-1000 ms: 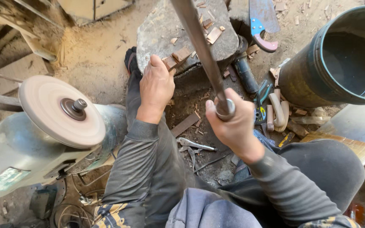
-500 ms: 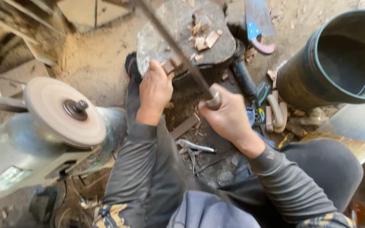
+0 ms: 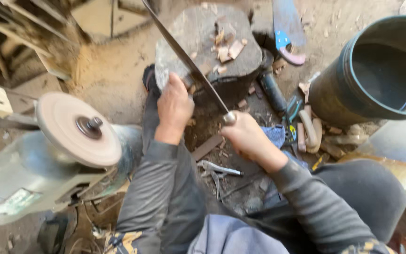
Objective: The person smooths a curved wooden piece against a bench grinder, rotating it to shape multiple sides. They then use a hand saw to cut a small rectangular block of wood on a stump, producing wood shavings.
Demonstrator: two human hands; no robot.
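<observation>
The blade is long, narrow and dark grey, with a dull metal sheen and a paler edge along one side. It runs on a slant from the top of the view, left of centre, down and to the right, over the front of the stump, a flat grey block strewn with small wood chips. At its lower end sits a short round metal collar, just where it meets the right hand. That hand is closed around the handle end, fingers curled tight, so the handle itself is hidden. The left hand lies on the near edge of the stump, just beside the blade's middle, fingers bent down over the edge; whether they pinch the blade or only press the stump, I cannot tell.

To the left stands a grinder with a round pinkish disc. To the right stands a dark bucket, with tools on the dirt floor beside it.

Against half a second ago, the blade is tilted further to the left, its upper end now leaving the view nearer the left. A second ago it looked like a thick rod pointing almost at the camera; now its flat, thin side shows. The right hand sits lower and closer to the knees, while the left hand holds its place on the stump.
</observation>
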